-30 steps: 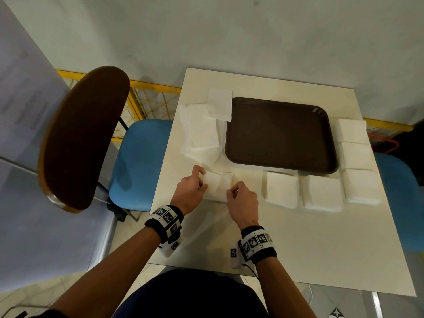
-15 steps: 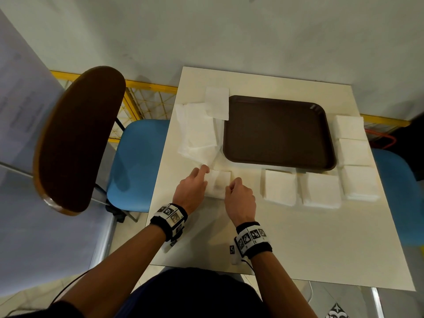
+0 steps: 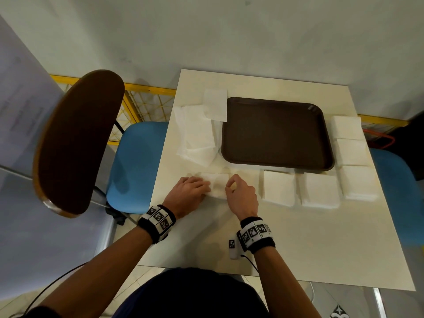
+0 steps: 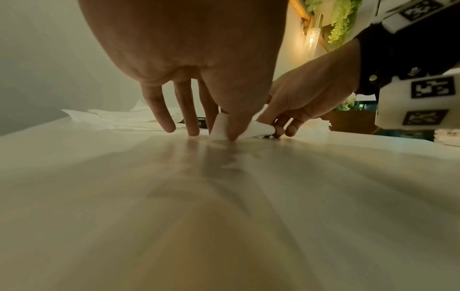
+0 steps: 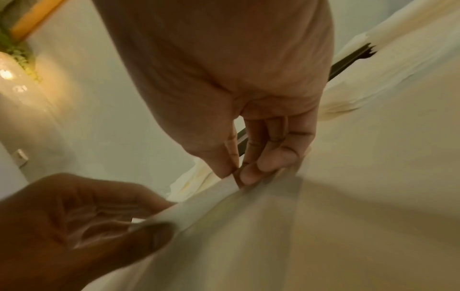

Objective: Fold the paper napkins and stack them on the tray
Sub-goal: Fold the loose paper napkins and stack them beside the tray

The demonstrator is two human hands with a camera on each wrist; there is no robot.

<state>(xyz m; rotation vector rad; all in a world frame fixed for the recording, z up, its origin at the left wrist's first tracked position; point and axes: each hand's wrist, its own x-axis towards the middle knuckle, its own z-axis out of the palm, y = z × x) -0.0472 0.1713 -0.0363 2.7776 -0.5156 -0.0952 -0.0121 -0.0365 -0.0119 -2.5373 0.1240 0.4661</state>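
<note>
A small white napkin [image 3: 218, 184] lies on the table just in front of the brown tray [image 3: 275, 134], which holds nothing. My left hand [image 3: 205, 188] pinches its left edge between thumb and forefinger; the other fingers [image 4: 164, 122] reach straight down to the table. My right hand [image 3: 231, 183] pinches the right edge with thumb and index finger [image 5: 246, 175]. In the left wrist view the napkin [image 4: 256, 129] curls up off the table between both hands. In the right wrist view its near edge [image 5: 199, 204] is lifted.
Folded napkins [image 3: 278, 188] sit in a row in front of the tray, with more [image 3: 351, 152] along its right side. A loose pile of unfolded napkins [image 3: 197, 138] lies left of the tray. A blue chair [image 3: 135, 166] stands beside the table's left edge.
My left index finger, stretched toward the napkin's far left corner half a second ago, has drawn back onto its left edge. Both hands stay on the napkin.
</note>
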